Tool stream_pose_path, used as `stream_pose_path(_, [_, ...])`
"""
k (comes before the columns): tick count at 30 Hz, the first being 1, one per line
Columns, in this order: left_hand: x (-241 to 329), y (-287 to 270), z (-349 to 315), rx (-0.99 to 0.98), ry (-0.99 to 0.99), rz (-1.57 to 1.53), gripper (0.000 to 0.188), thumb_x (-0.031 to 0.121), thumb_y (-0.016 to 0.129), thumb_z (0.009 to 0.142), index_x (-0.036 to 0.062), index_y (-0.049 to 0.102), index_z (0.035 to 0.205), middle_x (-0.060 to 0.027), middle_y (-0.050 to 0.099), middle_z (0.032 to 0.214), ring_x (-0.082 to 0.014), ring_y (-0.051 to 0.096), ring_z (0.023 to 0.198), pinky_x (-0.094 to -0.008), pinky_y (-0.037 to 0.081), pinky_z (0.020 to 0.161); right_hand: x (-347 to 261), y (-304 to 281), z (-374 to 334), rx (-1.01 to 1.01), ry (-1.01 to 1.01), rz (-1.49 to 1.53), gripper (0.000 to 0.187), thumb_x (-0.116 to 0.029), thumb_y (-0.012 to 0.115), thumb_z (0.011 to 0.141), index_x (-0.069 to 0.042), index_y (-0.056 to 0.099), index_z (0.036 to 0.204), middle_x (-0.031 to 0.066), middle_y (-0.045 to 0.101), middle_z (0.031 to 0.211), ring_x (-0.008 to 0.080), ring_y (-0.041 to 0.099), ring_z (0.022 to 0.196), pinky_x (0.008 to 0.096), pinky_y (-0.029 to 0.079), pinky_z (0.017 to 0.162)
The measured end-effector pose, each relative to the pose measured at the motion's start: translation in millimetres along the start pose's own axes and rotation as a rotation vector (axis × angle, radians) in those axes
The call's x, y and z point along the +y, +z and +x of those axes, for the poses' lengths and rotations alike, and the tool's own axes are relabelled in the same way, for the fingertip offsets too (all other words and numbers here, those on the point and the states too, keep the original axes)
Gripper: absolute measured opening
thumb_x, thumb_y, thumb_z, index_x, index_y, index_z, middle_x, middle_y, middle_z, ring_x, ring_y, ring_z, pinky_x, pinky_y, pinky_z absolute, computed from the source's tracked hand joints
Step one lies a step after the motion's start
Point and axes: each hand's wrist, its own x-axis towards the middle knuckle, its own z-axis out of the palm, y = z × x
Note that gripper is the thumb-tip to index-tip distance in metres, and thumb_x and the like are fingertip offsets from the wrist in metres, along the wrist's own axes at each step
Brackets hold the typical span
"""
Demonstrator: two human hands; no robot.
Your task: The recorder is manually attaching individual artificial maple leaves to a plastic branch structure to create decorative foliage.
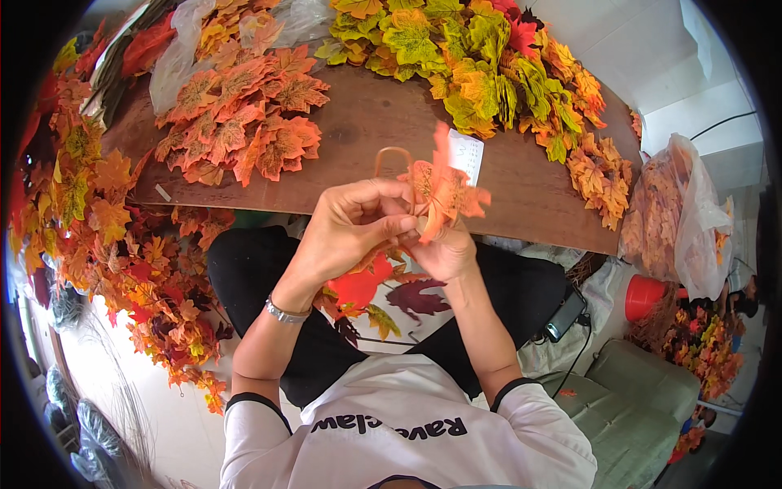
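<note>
1. Pinching close together, the left fingers (389, 229) and right fingers (444, 238) hold one orange sprig (440, 194) between them; its leaves spread just above the fingertips, and what exactly the tips grip at its base is hidden.
2. A thin brown stem (393, 150) loops up just beyond the left fingers; whether it is fixed to the sprig I cannot tell.
3. This piece looks to me partly assembled: several leaves are gathered at one point, but the join seems to be in hand, not finished.
4. Below the fingers, red leaves (358, 285) and a dark leaf (417, 298) show, well apart from the grip.
5. Beyond the fingers, on the worktop (358, 122), orange leaves (244, 114) lie to the left and yellow-green leaves (415, 42) farther off, probably stock left to use.
6. Far left of the fingers, a mass of leafy branches (163, 285) hangs; I judge these made up already.
</note>
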Motion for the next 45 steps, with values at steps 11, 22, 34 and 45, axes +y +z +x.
stream_pose_path(11, [-7,7,3,0.088,0.412,0.317,0.019,0.004,0.059,0.082,-0.0022,0.060,0.100,-0.0046,0.057,0.091,-0.0085,0.053,0.077,-0.0232,0.045,0.068,21,4,-6,0.019,-0.090,0.001,0.026,-0.017,0.063,0.079,-0.004,0.057,0.101,0.0061,0.054,0.106,0.0137,0.053,0.094,0.0310,0.042,0.086])
stream_pose_path(22, [-11,15,1,0.006,0.183,-0.196,0.009,-0.003,0.059,0.080,-0.0011,0.051,0.078,-0.0102,0.059,0.078,-0.0089,0.056,0.059,-0.0187,0.047,0.047,-51,-4,-21,-0.104,0.028,-0.724,0.030,-0.022,0.057,0.084,0.000,0.056,0.105,0.0075,0.061,0.091,0.0133,0.058,0.075,0.0264,0.048,0.067])
stream_pose_path(34, [-19,17,26,-0.143,-0.028,-0.468,0.008,0.000,0.061,0.078,-0.0034,0.054,0.081,-0.0127,0.061,0.070,-0.0148,0.059,0.052,-0.0241,0.049,0.045,-398,-187,85,0.941,-0.411,-1.447,0.018,-0.015,0.057,0.082,-0.002,0.066,0.090,0.0052,0.063,0.075,0.0113,0.058,0.066,0.0244,0.047,0.062])
stream_pose_path(45, [-24,1,56,-0.115,-0.250,-0.366,0.009,-0.005,0.066,0.072,-0.0070,0.061,0.079,-0.0167,0.062,0.073,-0.0177,0.062,0.063,-0.0229,0.048,0.050,-487,-266,204,0.977,-0.509,-2.358,0.019,-0.015,0.056,0.075,-0.010,0.067,0.088,0.0151,0.064,0.083,0.0307,0.061,0.081,0.0391,0.047,0.074])
